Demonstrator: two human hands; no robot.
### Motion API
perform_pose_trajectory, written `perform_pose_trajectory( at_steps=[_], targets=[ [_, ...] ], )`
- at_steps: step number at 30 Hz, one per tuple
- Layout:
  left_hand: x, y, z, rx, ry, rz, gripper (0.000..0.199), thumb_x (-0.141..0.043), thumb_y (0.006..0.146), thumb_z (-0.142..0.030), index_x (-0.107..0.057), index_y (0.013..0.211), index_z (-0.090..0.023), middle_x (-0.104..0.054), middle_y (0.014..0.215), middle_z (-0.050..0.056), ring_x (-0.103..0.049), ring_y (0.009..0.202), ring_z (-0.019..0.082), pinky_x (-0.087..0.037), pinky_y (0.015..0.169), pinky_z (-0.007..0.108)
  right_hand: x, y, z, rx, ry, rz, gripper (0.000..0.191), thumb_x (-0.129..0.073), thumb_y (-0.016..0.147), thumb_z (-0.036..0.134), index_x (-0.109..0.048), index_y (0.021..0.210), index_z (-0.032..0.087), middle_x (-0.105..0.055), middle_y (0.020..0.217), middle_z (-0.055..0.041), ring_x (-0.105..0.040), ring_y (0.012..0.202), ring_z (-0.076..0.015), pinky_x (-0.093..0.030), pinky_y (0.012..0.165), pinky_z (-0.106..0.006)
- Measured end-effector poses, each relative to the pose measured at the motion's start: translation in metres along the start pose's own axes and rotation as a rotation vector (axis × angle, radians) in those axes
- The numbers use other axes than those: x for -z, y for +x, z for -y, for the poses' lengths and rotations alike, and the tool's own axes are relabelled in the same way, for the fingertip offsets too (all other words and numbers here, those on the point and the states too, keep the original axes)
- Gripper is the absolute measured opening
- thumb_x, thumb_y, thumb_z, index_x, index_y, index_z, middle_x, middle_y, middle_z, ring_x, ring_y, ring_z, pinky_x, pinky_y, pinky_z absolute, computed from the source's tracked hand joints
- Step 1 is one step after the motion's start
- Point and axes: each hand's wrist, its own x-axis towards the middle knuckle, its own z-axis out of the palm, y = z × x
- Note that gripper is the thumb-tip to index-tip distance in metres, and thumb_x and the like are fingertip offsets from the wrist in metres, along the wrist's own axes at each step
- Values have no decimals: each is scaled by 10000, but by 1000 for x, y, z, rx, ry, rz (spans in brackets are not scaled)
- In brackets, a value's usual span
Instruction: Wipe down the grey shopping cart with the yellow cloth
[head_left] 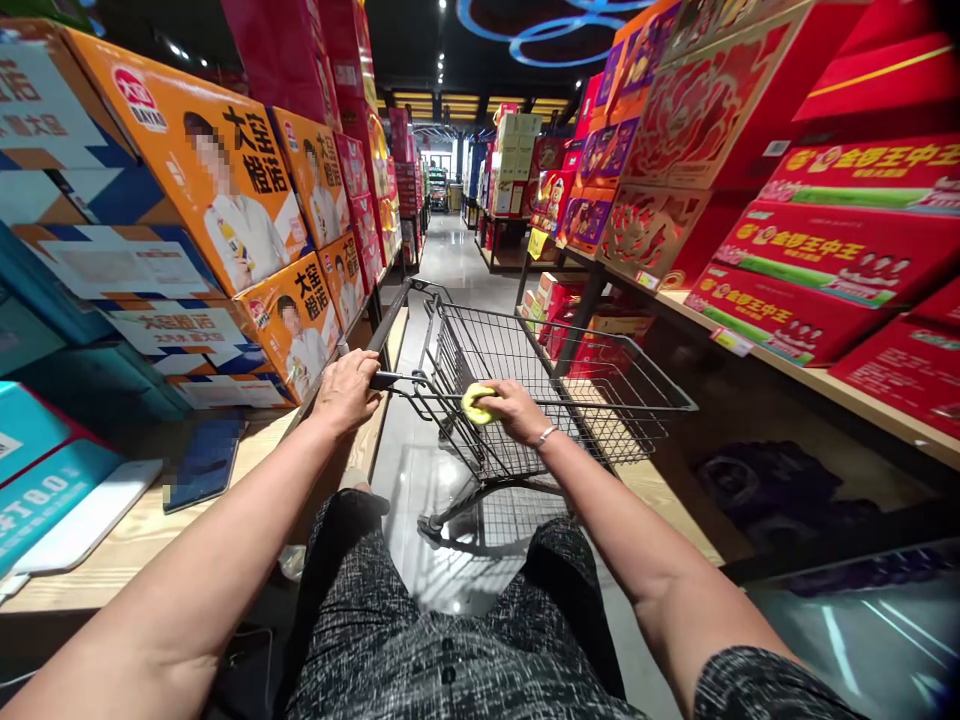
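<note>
A dark wire shopping cart (491, 345) stands turned sideways in the aisle in front of me. My left hand (346, 392) is wrapped round the end of its black handle (387, 380). My right hand (516, 408), with a thin bracelet at the wrist, grips a folded yellow cloth (478, 404). The cloth lies against the near top rail of the basket, and the fingers partly cover it. Bare wires show inside the basket. A caster wheel (429, 528) is visible low down, just ahead of my legs.
Orange drink cartons (195, 170) are stacked on the left shelf, with a phone (204, 462) lying on its wooden edge. Red boxes (817, 250) fill the right shelf. The tiled aisle floor (450, 240) runs back between further displays.
</note>
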Motion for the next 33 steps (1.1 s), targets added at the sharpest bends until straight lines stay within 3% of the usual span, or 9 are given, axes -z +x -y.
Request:
perform_pose_trajectory(
  at_steps=[5, 9, 13, 17, 22, 24, 27, 30, 33],
  targets=[
    [3, 2, -5, 27, 89, 1, 443, -664, 742, -270, -543, 1166, -232, -543, 1360, 119, -394, 1335, 359, -193, 1108, 616, 56, -68, -71, -356, -94, 49, 458, -600, 717, 58, -744, 1097, 268, -631, 1219, -61, -521, 1050, -234, -411, 913, -389],
    [5, 10, -23, -9, 112, 17, 448, -660, 751, -270, -571, 1185, -203, -583, 1267, 141, -406, 1308, 360, -116, 1129, 608, 71, -72, -68, -638, -278, 78, 483, -620, 721, 84, -719, 1147, 288, -625, 1131, -91, -515, 955, -243, -392, 856, -382],
    [0, 17, -47, -121, 81, 116, 604, -682, 769, -298, -507, 1343, -227, -566, 1314, 109, -451, 1253, 320, -212, 1100, 522, 43, -27, -8, -607, -333, 212, 620, -596, 760, 74, -584, 1327, 324, -571, 1247, -88, -511, 984, -238, -387, 866, -380],
    [-6, 17, -52, -117, 122, 124, 641, -671, 787, -355, -487, 1393, -256, -544, 1340, 102, -482, 1162, 333, -297, 989, 508, 2, 25, 50, -353, -222, 255, 761, -647, 778, 107, -426, 1449, 390, -457, 1428, -49, -486, 1079, -244, -376, 882, -361],
    [-9, 14, -34, -167, 74, 109, 567, -616, 780, -256, -535, 1340, -243, -556, 1326, 77, -491, 1113, 301, -321, 967, 463, -49, 54, 76, -73, -224, -9, 464, -537, 953, 259, -508, 1373, 454, -417, 1493, 18, -403, 1219, -249, -335, 965, -387],
    [-10, 14, -29, -168, 58, 93, 588, -590, 764, -179, -535, 1345, -252, -556, 1330, 65, -490, 1108, 293, -319, 972, 456, -73, 46, 72, 9, -275, -63, 367, -547, 957, 311, -585, 1291, 456, -457, 1466, 31, -312, 1316, -271, -270, 1047, -444],
    [-13, 14, -27, -158, 56, 61, 635, -554, 734, -104, -537, 1346, -275, -555, 1335, 44, -487, 1102, 288, -304, 983, 460, -105, 12, 55, 85, -305, 48, 341, -572, 941, 321, -617, 1256, 443, -518, 1417, 25, -301, 1337, -259, -222, 1105, -467],
    [-14, 15, -26, -157, 45, 50, 620, -558, 729, -117, -546, 1329, -272, -557, 1327, 43, -480, 1105, 293, -297, 991, 466, -123, -43, 29, 41, -308, 295, 352, -525, 957, 297, -619, 1267, 435, -520, 1435, 23, -340, 1337, -250, -235, 1123, -466],
    [-16, 16, -25, -155, 22, 49, 607, -577, 725, -145, -550, 1318, -269, -554, 1324, 49, -473, 1115, 297, -293, 997, 471, -126, -99, 8, -126, -321, 620, 351, -474, 963, 274, -653, 1232, 408, -493, 1472, 33, -317, 1390, -255, -226, 1145, -459]
  ],
)
